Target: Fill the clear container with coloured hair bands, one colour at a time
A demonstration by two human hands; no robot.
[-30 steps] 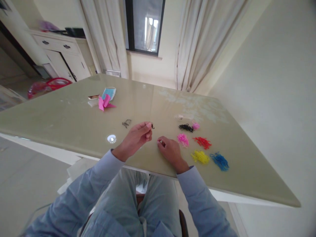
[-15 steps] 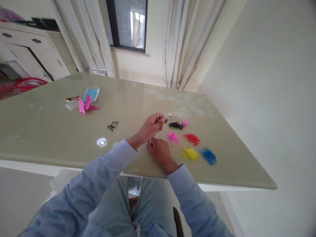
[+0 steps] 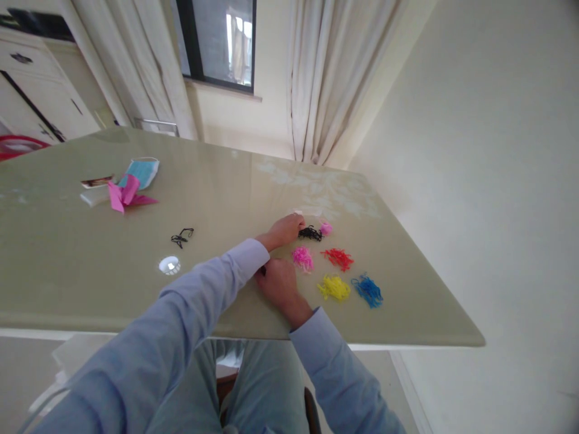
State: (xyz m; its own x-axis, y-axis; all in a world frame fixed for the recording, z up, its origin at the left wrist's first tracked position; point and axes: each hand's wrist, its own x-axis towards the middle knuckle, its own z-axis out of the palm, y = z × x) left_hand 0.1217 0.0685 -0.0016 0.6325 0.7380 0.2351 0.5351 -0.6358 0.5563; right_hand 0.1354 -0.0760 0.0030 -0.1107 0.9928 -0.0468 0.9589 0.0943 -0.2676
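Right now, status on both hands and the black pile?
Left hand at black pile, grip unclear. Right hand by left cuff. Larger pink pile close to both hands.

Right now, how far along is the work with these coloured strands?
Looks done: pink pile, red pile, yellow pile and blue pile lie apart. In hand: the left hand is at the black pile, grip hidden. Possibly left: loose black strands, off leftward.

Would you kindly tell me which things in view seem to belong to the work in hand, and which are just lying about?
Likely in the work:
- black pile, with the left hand at it
- pink pile
- red pile
- yellow pile
- blue pile

Probably just lying about:
- mask
- pink paper
- card
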